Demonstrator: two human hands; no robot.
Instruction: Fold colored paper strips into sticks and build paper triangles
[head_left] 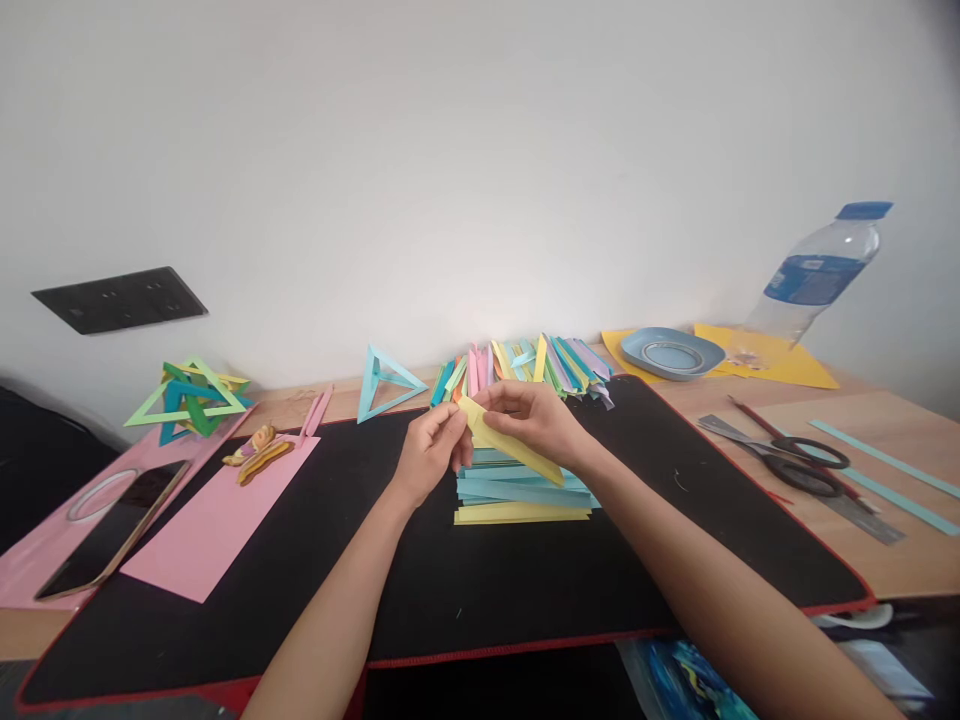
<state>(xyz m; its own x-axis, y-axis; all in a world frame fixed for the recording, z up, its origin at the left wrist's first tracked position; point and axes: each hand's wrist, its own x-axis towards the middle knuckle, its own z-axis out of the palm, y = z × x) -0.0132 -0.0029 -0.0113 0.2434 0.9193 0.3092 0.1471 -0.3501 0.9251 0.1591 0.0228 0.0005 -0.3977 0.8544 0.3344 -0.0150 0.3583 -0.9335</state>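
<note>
Between both hands I hold a yellow paper strip [525, 452] above the mat, slanting down to the right. My left hand [429, 448] pinches its upper left end. Closed on the same strip near that end is my right hand [536, 420], thumb below and fingers above. Under the hands lies a stack of blue paper strips [517, 490], with yellow strips [525, 514] at its near side. Behind the hands stand many folded coloured paper strips [577, 365] in a row by the wall. The fingertips cover part of the held strip.
A black mat [450, 590] covers the desk. Left are a pink sheet [217, 530], a phone [112, 535] and paper triangle shapes [191, 400]. A light blue paper pyramid [386, 380] stands at the back. Right are scissors [802, 473], a ruler [862, 515], a plate [673, 353] and a bottle [817, 270].
</note>
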